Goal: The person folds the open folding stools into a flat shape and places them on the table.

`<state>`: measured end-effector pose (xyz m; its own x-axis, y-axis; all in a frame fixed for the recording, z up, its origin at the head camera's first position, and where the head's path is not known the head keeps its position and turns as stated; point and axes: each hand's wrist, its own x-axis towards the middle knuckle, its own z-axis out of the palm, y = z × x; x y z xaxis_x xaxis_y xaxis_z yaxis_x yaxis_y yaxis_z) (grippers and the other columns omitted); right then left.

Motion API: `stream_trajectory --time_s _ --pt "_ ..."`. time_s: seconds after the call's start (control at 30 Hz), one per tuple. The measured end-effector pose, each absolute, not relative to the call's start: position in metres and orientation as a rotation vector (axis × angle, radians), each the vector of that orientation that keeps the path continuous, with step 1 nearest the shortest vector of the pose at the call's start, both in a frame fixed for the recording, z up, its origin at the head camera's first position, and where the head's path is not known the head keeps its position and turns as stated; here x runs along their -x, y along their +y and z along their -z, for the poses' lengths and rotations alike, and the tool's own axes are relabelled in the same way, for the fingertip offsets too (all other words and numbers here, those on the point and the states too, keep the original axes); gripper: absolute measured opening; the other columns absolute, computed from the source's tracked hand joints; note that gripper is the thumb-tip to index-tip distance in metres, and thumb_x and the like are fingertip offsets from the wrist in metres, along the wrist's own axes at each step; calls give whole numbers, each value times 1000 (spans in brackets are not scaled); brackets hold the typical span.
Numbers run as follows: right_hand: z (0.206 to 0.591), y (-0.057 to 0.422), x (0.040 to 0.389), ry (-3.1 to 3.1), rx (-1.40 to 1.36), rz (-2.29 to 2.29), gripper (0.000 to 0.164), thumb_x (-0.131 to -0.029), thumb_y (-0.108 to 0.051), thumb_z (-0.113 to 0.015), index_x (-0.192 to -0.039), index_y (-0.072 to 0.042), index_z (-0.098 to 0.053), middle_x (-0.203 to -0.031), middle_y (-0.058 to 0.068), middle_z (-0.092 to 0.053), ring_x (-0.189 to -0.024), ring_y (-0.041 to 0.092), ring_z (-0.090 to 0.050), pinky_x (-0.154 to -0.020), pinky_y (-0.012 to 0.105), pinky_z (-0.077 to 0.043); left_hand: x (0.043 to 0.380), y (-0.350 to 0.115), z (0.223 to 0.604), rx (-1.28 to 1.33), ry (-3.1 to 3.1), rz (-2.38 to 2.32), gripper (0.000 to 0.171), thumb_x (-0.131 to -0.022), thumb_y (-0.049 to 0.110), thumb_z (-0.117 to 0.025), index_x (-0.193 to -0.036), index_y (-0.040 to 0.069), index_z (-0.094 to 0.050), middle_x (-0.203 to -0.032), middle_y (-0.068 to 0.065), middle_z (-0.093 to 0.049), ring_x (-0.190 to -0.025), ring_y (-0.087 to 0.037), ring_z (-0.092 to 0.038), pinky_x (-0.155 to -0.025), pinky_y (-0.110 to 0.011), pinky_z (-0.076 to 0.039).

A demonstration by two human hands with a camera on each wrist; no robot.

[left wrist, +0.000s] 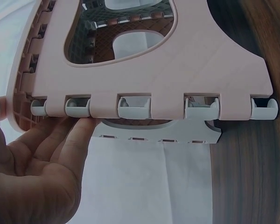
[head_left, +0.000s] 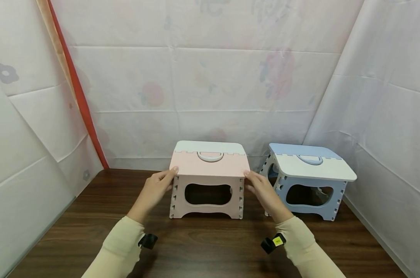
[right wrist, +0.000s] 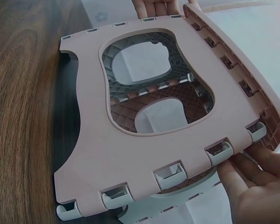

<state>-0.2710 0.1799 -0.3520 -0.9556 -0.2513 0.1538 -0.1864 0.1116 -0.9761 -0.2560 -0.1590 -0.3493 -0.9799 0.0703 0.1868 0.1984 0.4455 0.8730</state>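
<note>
A pink and white folding step stool (head_left: 210, 170) stands unfolded on the wooden table, its white handle loop lying flat on top. My left hand (head_left: 157, 185) grips its front left corner, thumb on the top edge and fingers under the overhang. On the opposite corner, my right hand (head_left: 262, 189) holds the seat edge the same way. In the left wrist view, the fingers of the left hand (left wrist: 46, 163) lie against the hinged side below the rim. The right wrist view shows the right hand (right wrist: 261, 182) beside the hinge knuckles, fingers tucked under the seat.
A second folding stool (head_left: 310, 177), blue and white, stands unfolded to the right, angled and close to my right hand. Pale printed cloth (head_left: 210, 88) hangs behind and at both sides of the brown table (head_left: 203, 247). A red strip (head_left: 77, 88) runs down the left corner.
</note>
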Motion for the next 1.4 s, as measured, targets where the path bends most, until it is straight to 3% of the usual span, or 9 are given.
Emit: stream_trajectory --time_s 0.73,1.07,1.4 --pt "352 187 270 2320 452 1998 70 -107 -41 -47 -155 6 -26 -161 21 -22 -150 30 -19 -114 44 -31 255 -154 348 222 -2558 1527 71 -99 67 -42 -133 10 -65 -128 -17 -64 -112 -30 -66 -100 -53 -46" --pt "352 186 268 2324 455 1991 70 -107 -44 -47 -154 5 -30 -161 20 -25 -149 30 -21 -114 45 -31 253 -155 348 234 -2559 1539 70 -99 66 -42 -132 9 -66 -131 -18 -63 -113 -31 -65 -99 -52 -47" --pt "351 189 268 2372 499 1943 67 -107 -42 -45 -153 5 -31 -160 21 -26 -149 31 -22 -113 46 -32 255 -157 348 257 -2563 1542 67 -98 68 -44 -117 9 -70 -130 -17 -63 -113 -30 -65 -98 -49 -49"
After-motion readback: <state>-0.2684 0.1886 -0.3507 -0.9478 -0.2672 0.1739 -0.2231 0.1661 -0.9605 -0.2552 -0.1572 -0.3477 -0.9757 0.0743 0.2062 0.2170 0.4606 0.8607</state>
